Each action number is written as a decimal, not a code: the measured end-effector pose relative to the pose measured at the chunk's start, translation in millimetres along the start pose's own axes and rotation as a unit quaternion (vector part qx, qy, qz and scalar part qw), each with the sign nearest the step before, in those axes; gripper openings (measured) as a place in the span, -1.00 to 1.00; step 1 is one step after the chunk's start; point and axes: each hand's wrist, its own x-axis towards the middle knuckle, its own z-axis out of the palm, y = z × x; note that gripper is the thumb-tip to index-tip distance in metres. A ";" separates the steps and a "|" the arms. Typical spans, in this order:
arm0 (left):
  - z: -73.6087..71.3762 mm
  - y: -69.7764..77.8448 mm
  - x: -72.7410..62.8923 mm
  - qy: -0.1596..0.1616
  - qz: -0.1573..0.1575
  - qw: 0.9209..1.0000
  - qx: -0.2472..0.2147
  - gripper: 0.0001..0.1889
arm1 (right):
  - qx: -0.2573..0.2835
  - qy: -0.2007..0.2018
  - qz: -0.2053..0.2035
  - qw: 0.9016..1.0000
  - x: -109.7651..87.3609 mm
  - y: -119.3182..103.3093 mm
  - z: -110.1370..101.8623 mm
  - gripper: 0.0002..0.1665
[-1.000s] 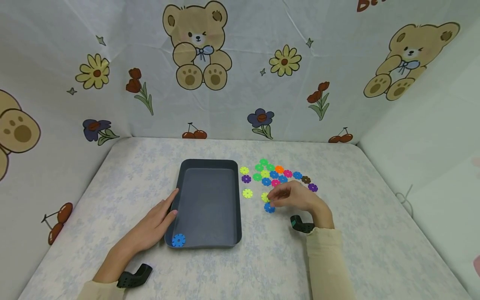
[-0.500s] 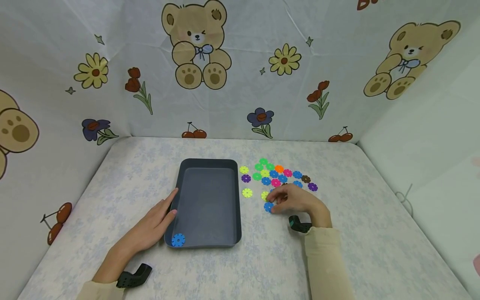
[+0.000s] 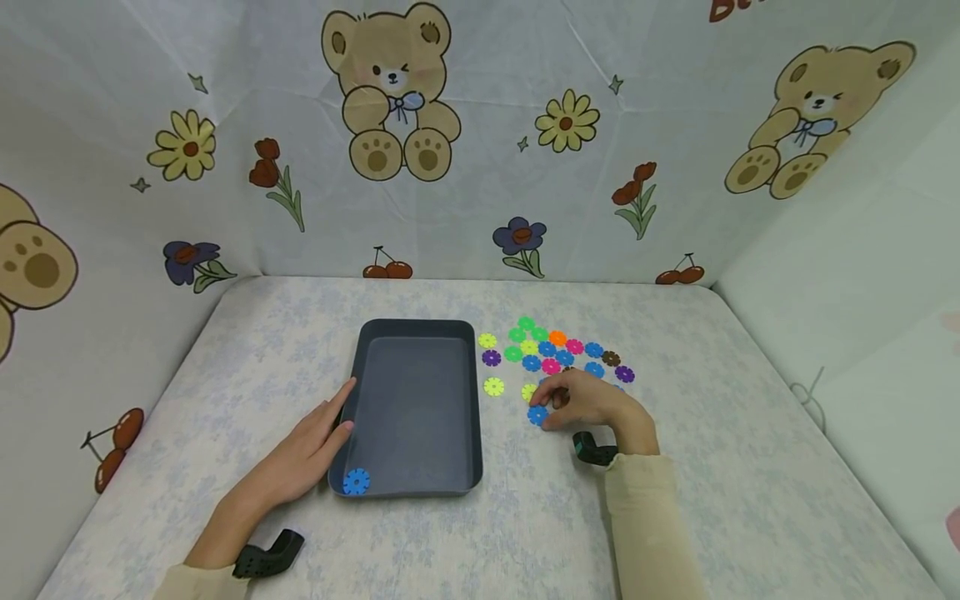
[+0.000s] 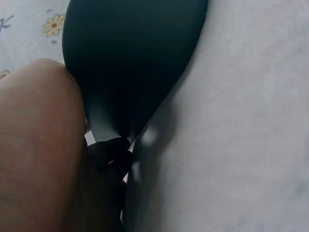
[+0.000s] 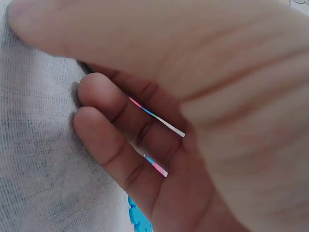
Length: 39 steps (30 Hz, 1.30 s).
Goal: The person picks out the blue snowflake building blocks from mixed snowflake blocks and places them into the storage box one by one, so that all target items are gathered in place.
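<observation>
In the head view my left hand rests with extended fingers against the left side of a dark grey rectangular tray. A blue notched plastic disc lies in the tray's near left corner. To the right of the tray, my right hand is low over the table. Its thumb and index finger are bent and spread about another blue disc, which lies on the table. In the right wrist view the thumb stands apart from the other fingers; the index fingertip is hidden there.
Several discs in green, pink, blue, brown and purple lie behind my right hand, with an orange disc among them. A yellow disc lies beside the tray. Printed cloth walls the table at the back and sides.
My right thumb and index finger have spread further apart, and more of the blue disc between them shows. The right forearm has shifted slightly left. My left hand stays on the tray.
</observation>
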 end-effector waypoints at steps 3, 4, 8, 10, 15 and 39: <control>0.5 -0.3 -0.3 0.000 0.000 1.000 0.000 -0.33 | -0.002 0.001 0.011 1.000 0.4 -0.8 0.3 -0.74; 0.7 -0.6 -0.3 -0.001 0.000 1.000 0.000 -0.33 | -0.002 0.001 0.014 1.000 0.4 -1.1 0.4 -0.74; 0.9 -1.0 -0.3 -0.001 0.000 1.000 0.001 -0.33 | 0.003 -0.003 0.018 1.000 -0.1 -2.3 -0.6 -0.72; 0.5 -0.8 -0.3 -0.001 -0.001 1.000 0.001 -0.33 | 0.006 -0.004 0.014 1.000 -0.3 -2.8 -1.3 -0.71; -0.2 -0.2 -0.3 0.000 0.001 1.000 0.002 -0.33 | 0.002 0.003 0.010 1.000 0.2 -4.1 -1.5 -0.74; 1.8 -0.5 0.4 -0.003 -0.004 1.000 -0.007 -0.33 | -0.010 0.035 0.025 0.999 0.3 -7.9 0.9 -0.72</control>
